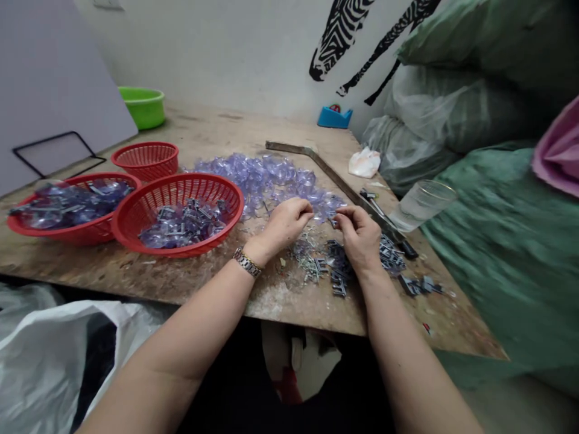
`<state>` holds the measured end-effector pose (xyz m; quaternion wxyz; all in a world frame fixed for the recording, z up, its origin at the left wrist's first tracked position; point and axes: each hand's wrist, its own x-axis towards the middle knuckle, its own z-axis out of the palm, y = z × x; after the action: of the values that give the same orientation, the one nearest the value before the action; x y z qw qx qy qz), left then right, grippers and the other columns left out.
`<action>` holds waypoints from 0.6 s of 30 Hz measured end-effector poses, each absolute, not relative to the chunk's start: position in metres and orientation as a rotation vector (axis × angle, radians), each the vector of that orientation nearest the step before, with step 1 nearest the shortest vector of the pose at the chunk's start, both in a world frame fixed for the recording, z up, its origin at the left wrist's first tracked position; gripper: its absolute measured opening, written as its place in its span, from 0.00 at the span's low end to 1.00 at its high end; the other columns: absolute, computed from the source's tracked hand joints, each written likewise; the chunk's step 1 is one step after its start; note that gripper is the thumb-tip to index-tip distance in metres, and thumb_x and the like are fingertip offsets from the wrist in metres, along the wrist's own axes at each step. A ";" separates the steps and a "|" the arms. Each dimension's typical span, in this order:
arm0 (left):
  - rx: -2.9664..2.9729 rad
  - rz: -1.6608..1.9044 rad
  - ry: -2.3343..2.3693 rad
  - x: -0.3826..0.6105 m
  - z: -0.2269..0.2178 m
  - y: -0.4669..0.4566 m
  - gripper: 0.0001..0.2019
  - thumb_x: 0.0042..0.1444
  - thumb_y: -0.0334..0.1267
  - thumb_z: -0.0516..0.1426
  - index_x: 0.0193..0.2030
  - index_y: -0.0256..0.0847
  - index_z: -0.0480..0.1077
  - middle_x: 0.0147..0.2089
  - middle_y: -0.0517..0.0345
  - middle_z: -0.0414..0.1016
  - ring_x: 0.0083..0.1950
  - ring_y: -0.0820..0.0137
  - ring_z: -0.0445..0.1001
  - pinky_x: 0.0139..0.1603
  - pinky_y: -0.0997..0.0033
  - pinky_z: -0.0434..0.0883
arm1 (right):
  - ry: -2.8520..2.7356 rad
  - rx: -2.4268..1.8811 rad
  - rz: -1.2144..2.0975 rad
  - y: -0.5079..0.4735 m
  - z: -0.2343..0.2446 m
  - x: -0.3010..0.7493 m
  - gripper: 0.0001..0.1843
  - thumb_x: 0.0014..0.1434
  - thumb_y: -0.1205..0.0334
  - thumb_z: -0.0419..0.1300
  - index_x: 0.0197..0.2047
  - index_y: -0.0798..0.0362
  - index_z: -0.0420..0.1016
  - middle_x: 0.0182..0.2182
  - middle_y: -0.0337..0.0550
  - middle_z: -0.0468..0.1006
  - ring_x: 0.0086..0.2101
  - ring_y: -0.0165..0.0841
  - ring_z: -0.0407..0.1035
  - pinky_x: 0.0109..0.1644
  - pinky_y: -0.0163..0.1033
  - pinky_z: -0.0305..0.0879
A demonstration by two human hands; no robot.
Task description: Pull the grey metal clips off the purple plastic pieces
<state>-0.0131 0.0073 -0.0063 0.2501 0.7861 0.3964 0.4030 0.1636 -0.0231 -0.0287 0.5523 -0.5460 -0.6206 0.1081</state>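
Note:
My left hand (286, 224), with a metal watch on its wrist, is closed in a pinch over the table; whatever its fingertips hold is too small to make out. Facing it, my right hand (362, 236) is also pinched, with a small grey plastic part (333, 223) showing at its fingertips. Just beyond both hands spreads a heap of clear purplish plastic pieces (266, 178). Tiny pale pieces (312, 265) are scattered on the wood between my wrists. Dark grey plastic parts (338, 277) lie beside and partly beneath my right hand, and more grey parts (391, 254) lie to its right.
Red baskets of assembled-looking pieces (120, 226) (63, 232) stand left; a smaller red basket (145, 163) sits behind. A bent metal bar (335, 175) crosses behind my right hand, near a glass (423, 205). Green sacks (488, 241) crowd the table's right edge.

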 end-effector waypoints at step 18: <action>2.507 0.810 1.024 0.000 -0.019 -0.003 0.08 0.62 0.32 0.52 0.39 0.37 0.73 0.40 0.50 0.70 0.45 0.63 0.68 0.50 0.61 0.68 | -1.471 -1.370 0.324 -0.021 -0.032 0.174 0.06 0.55 0.59 0.57 0.32 0.50 0.72 0.25 0.36 0.75 0.26 0.32 0.70 0.35 0.38 0.67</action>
<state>0.0003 -0.0029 -0.0186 0.1570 0.8759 0.3578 0.2829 0.1742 -0.0207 -0.0325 0.5251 -0.5727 -0.6148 0.1355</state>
